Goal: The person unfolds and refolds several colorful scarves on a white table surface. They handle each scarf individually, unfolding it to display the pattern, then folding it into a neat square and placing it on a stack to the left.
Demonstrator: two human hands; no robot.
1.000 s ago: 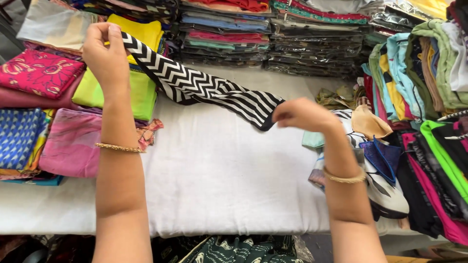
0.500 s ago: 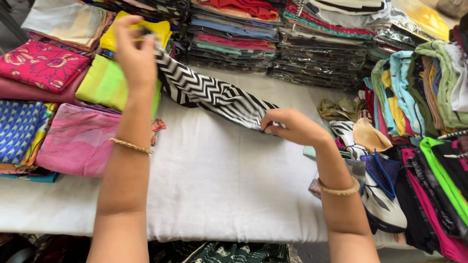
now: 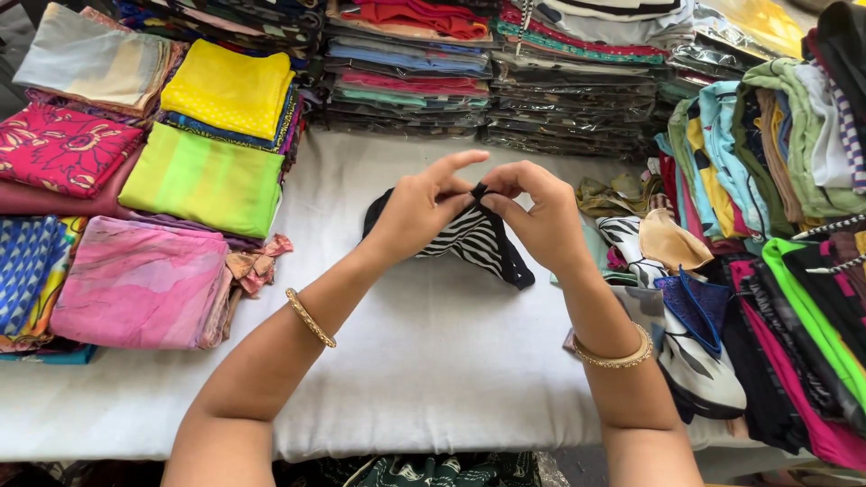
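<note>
Cloth: I saw a black-and-white zigzag cloth point(image 3: 469, 242) gathered into a doubled bundle near the middle of the desk point(image 3: 433, 379), its upper edge raised, its lower folds resting on the white cover.
Left hand: the left hand point(image 3: 424, 206) was closed in a pinch on the top edge of the zigzag cloth, thumb and middle fingers pressed, forefinger stretched out straight above it.
Right hand: the right hand point(image 3: 532, 209) was pinched on the same top edge, touching the left hand at the fingertips.
Left of the cloth: a lime-green folded fabric point(image 3: 203, 180), a yellow one point(image 3: 230, 86) behind it, and a pink printed one point(image 3: 135, 281) nearer me.
Behind the cloth: a row of flat packets in clear wrap point(image 3: 487, 77).
Right of the cloth: loose garments in a heap point(image 3: 686, 298), close beside the right wrist, and hanging clothes point(image 3: 785, 135) beyond.
Risk, grip: I judged the hold slight, fingertips only on a thin edge; one layer could slip free and the fold open.
Risk, alignment: the lower folds lay uneven, so the halves might end up mismatched.
Risk, surroundings: the heap sat close enough that the cloth's trailing end could catch on it.
</note>
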